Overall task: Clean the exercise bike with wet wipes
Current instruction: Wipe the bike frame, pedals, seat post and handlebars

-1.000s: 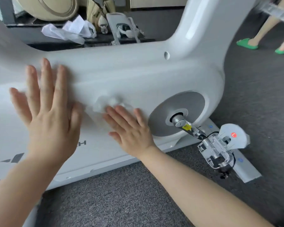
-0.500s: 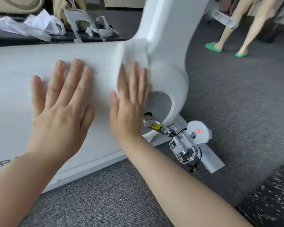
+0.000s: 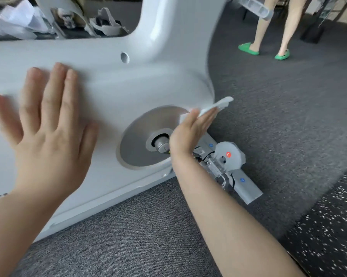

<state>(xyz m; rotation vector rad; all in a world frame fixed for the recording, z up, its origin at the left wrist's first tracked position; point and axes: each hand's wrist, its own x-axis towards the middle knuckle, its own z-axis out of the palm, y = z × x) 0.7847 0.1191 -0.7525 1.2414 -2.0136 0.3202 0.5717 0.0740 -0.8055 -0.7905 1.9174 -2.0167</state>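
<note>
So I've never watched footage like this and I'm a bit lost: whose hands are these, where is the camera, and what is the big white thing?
The camera sits on a person's head and looks down, so both arms reach in from below. The big white thing is the body of an exercise bike, standing on grey carpet. The left hand lies flat on the body, fingers straight. The right hand presses a white wet wipe against the body's rounded end, beside the grey crank disc. A pedal with a red mark hangs behind that wrist. Farther back stand someone's legs in green slippers.
</note>
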